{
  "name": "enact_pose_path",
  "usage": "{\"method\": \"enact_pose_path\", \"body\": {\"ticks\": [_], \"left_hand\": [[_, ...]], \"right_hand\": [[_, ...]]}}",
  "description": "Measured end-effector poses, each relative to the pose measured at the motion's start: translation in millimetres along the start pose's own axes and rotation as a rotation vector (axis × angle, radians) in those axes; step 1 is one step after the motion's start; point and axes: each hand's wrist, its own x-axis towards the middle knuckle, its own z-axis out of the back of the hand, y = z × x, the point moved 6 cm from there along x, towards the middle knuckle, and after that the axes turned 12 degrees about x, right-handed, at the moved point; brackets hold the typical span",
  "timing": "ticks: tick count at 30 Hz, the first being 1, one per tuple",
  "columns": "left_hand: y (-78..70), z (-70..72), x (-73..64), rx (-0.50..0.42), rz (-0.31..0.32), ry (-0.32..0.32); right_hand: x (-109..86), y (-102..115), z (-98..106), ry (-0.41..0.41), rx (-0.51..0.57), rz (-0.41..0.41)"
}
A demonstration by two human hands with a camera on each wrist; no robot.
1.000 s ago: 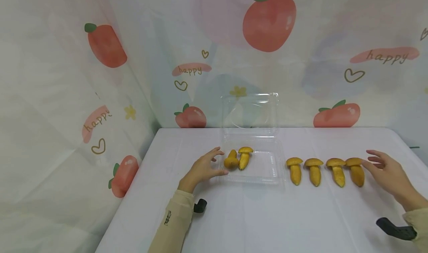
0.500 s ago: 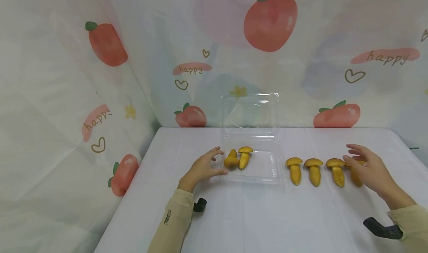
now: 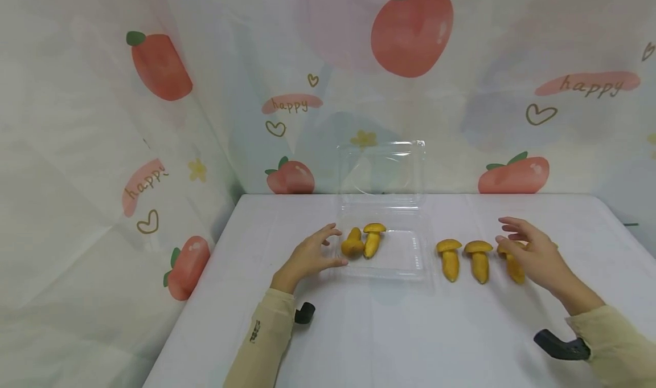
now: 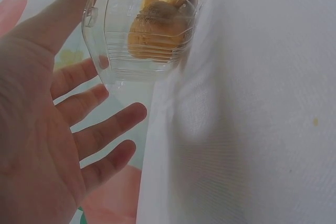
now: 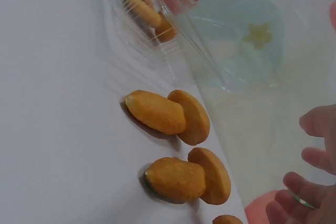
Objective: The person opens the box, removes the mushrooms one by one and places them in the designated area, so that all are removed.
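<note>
A clear plastic clamshell box (image 3: pixel 402 250) stands on the table with its lid raised. Two yellow mushrooms lie inside, one cap-forward (image 3: pixel 352 246) and one cap-back (image 3: pixel 373 241). My left hand (image 3: pixel 306 262) is at the box's left side, thumb and fingertips at the rim, fingers spread; the left wrist view shows this hand (image 4: pixel 47 114) beside the box wall. Right of the box is a row of yellow mushrooms: a first (image 3: pixel 450 261), a second (image 3: pixel 479 262) and a third (image 3: pixel 514 267) partly behind my right hand (image 3: pixel 540 260). That hand hovers with loose fingers, holding nothing. The fourth mushroom is almost hidden behind it.
A white cloth covers the table (image 3: pixel 400 337), its back edge against a printed fruit backdrop (image 3: pixel 451 126). The transparent lid (image 3: pixel 381 171) stands up at the back of the box. Black pieces show at the left cuff (image 3: pixel 305 313) and right cuff (image 3: pixel 561 345).
My right hand has moved left along the row, from beside the fourth mushroom to over the third. The left hand has stayed at the box, and the mushrooms have not moved.
</note>
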Motion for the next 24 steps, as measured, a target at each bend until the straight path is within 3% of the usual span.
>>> {"method": "enact_pose_path", "body": {"ticks": [10, 17, 24], "left_hand": [[-1.8, -1.0, 0.6, -0.005, -0.003, 0.008], [1.6, -6.3, 0.3, -0.003, 0.021, 0.015], [0.6, -0.6, -1.0, 0.021, 0.001, 0.000]], "right_hand": [[0.0, 13, -20, 0.016, -0.017, 0.066], [1.2, 27, -37, 0.074, 0.041, 0.056], [6.3, 43, -53, 0.079, 0.102, 0.080]]}}
